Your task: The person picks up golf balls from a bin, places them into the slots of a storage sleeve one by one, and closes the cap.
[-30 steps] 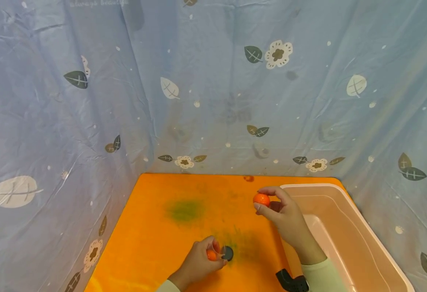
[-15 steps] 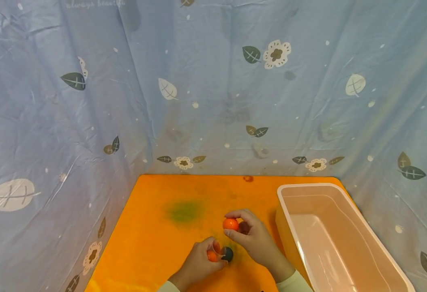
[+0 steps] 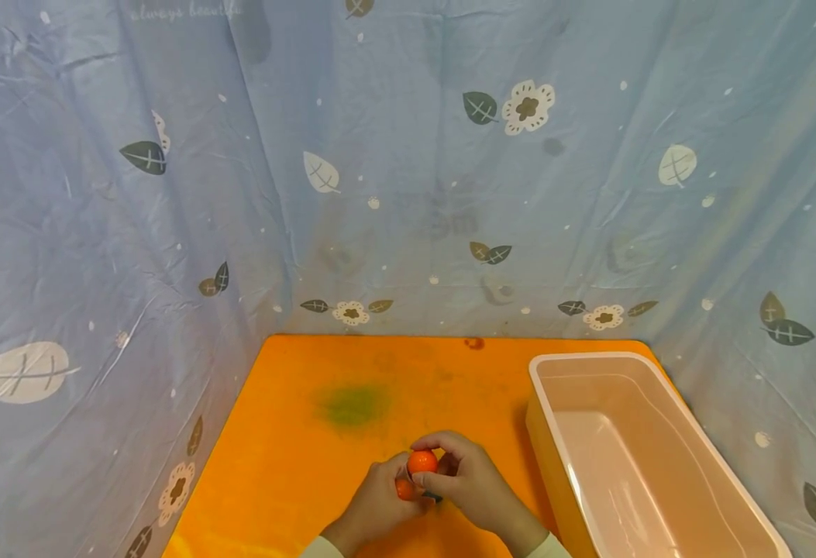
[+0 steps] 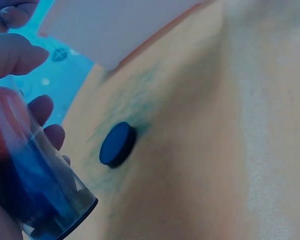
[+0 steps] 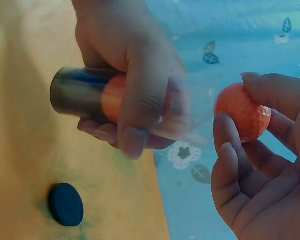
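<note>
My left hand [image 3: 373,504] grips a clear cylindrical container [image 4: 57,180] from around its side. Inside it an orange ball [image 5: 111,100] shows through the wall, with something blue [image 4: 32,180] beyond it toward the base. Between the thumb and fingers of my right hand [image 3: 480,492] is an orange golf ball [image 5: 244,112], dimpled and shiny. In the right wrist view this ball is right at the container's mouth. A dark blue round lid [image 4: 118,144] lies flat on the table below the hands; in the head view the hands mostly cover it.
A pale pink plastic tub [image 3: 550,418] stands on the right side of the orange table [image 3: 296,457]. Green stains mark the tabletop. Blue curtains [image 3: 408,155] with leaf and flower prints hang along the back and both sides.
My right hand has come left and down from beside the tub, carrying the orange golf ball to the container's mouth. My left hand has stayed in place with the container.
</note>
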The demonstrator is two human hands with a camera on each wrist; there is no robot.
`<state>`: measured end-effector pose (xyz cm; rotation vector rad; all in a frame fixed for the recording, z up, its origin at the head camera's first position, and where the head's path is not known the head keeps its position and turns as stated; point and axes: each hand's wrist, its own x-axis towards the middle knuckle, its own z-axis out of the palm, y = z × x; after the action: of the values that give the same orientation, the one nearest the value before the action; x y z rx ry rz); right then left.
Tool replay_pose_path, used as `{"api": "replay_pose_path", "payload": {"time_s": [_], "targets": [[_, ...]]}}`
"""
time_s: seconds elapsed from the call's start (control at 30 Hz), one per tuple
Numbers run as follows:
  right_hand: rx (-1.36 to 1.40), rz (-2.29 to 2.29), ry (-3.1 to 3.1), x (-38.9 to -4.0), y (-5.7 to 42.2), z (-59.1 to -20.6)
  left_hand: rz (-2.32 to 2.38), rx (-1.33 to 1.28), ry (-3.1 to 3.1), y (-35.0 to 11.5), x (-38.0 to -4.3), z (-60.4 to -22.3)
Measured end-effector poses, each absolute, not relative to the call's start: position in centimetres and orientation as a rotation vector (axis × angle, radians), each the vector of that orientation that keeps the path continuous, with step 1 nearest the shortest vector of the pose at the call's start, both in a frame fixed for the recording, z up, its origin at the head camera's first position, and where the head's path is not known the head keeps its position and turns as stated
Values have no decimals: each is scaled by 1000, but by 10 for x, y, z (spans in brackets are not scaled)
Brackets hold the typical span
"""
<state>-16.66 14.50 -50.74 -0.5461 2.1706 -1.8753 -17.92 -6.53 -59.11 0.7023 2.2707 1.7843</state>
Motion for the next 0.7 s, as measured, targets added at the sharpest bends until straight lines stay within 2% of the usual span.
{"api": "replay_pose_path", "payload": {"time_s": [0.43,0.7], "targets": [[-537,-1830,2221,-167,145,-516,1691,701,2369,-67,-179,-589],[-394,-1841,2300,-173,152,-526,1692,654,2341,-69,-178,-589]]}}
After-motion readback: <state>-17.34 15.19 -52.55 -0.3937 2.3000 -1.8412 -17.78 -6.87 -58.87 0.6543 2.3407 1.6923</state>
